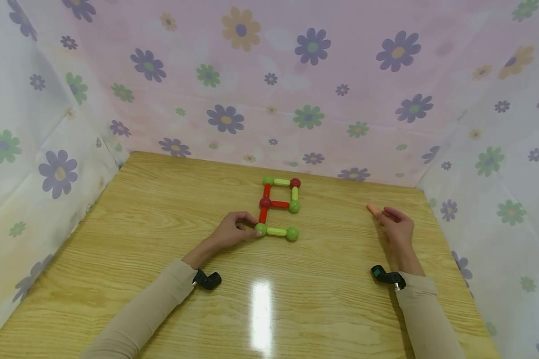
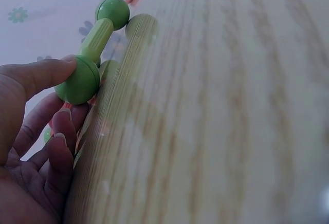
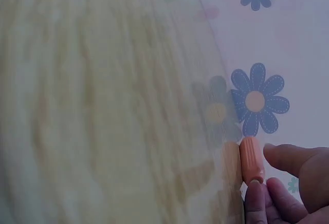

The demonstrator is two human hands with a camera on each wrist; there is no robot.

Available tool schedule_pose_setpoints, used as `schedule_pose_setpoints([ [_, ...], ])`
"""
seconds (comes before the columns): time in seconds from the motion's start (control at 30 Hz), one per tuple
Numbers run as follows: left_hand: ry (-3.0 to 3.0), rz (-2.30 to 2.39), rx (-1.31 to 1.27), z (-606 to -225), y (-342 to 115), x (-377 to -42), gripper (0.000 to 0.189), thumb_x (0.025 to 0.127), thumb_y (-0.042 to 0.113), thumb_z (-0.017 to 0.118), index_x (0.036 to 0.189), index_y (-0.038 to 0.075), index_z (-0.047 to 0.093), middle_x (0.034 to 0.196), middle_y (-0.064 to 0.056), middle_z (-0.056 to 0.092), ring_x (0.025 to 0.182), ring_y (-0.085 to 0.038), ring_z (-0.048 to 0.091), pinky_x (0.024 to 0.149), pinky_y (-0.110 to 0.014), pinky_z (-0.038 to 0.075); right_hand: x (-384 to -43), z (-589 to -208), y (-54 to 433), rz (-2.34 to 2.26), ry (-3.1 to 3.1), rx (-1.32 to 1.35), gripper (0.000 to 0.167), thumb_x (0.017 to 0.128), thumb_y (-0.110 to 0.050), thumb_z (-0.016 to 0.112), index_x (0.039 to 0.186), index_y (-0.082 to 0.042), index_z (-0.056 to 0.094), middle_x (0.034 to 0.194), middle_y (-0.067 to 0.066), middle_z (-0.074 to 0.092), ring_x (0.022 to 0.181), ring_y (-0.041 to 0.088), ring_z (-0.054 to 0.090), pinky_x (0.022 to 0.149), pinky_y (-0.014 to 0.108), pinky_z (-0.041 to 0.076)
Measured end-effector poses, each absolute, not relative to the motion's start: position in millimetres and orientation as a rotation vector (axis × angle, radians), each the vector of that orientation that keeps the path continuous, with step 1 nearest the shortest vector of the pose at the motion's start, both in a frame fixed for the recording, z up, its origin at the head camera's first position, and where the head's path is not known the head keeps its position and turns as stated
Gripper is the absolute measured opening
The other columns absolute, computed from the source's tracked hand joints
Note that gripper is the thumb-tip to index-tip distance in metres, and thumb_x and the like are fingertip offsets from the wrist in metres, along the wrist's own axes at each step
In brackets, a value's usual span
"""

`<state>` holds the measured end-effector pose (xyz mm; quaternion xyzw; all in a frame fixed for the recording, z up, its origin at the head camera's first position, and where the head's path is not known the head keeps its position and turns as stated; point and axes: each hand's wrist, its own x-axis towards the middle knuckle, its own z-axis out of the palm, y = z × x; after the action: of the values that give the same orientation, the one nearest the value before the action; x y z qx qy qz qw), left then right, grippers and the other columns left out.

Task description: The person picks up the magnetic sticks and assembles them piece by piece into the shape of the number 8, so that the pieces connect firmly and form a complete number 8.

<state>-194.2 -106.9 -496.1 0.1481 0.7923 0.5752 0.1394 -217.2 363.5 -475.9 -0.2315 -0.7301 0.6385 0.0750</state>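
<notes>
A flat figure of magnetic rods and balls lies on the table: a square with a short red rod (image 1: 263, 215) running down from its dark red corner ball (image 1: 265, 202). That rod meets a green ball (image 2: 78, 80), which my left hand (image 1: 234, 230) holds between thumb and fingers. From this ball a yellow-green rod (image 1: 276, 232) leads right to another green ball (image 1: 292, 234). Well to the right, my right hand (image 1: 397, 228) has its thumb and fingers at the near end of an orange ribbed rod (image 3: 252, 160), which lies on or just above the tabletop.
The wooden table (image 1: 184, 199) carries a bright light reflection near its front. Flower-patterned cloth (image 1: 269, 94) hangs behind it and along both sides. Each wrist wears a black camera, the left one (image 1: 208, 280) and the right one (image 1: 388, 277).
</notes>
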Motion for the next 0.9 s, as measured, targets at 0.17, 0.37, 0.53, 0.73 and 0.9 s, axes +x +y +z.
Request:
schedule_pose_setpoints([
  [0.17,2.287,1.668,0.435,-495.9,-107.3,-193.9,0.029,0.087,0.022,0.083,0.111,0.009,0.073,0.11,-0.008,0.072,0.065,-0.012,0.055,0.064,-0.025,0.047,-219.3,-477.6,365.2,1.73,-2.398,-0.641,0.054,0.094,-0.019,0.074,0.14,0.003,0.056,0.09,-0.021,0.059,0.083,-0.006,0.057,0.072,0.008,0.049],
  [0.37,2.283,1.671,0.438,-496.1,-107.4,-194.1,0.027,0.087,0.023,0.083,0.11,0.011,0.074,0.109,-0.006,0.072,0.064,-0.011,0.054,0.062,-0.024,0.046,-221.7,-478.5,366.5,1.649,-2.472,-0.614,0.051,0.095,-0.02,0.073,0.138,0.004,0.059,0.087,-0.023,0.059,0.083,-0.007,0.056,0.073,0.008,0.048],
  [0.53,2.29,1.659,0.43,-495.9,-107.2,-194.9,0.027,0.087,0.023,0.083,0.11,0.013,0.074,0.11,-0.004,0.072,0.066,-0.013,0.056,0.064,-0.025,0.048,-221.6,-478.0,367.7,1.619,-2.5,-0.614,0.051,0.094,-0.022,0.074,0.136,0.004,0.061,0.085,-0.024,0.06,0.081,-0.006,0.057,0.071,0.008,0.048],
  [0.73,2.296,1.653,0.423,-494.2,-106.5,-194.2,0.026,0.087,0.023,0.083,0.11,0.013,0.074,0.11,-0.005,0.072,0.069,-0.013,0.059,0.067,-0.026,0.049,-221.5,-477.1,369.3,1.574,-2.564,-0.557,0.053,0.092,-0.025,0.077,0.133,0.005,0.063,0.08,-0.026,0.06,0.079,-0.007,0.058,0.071,0.009,0.049],
  [0.9,2.293,1.654,0.424,-493.2,-105.9,-192.9,0.028,0.088,0.023,0.082,0.111,0.01,0.073,0.111,-0.006,0.072,0.071,-0.013,0.06,0.066,-0.026,0.049,-219.8,-474.3,371.2,1.545,-2.642,-0.511,0.055,0.093,-0.029,0.076,0.135,0.004,0.062,0.084,-0.024,0.061,0.08,-0.006,0.057,0.071,0.01,0.049],
])
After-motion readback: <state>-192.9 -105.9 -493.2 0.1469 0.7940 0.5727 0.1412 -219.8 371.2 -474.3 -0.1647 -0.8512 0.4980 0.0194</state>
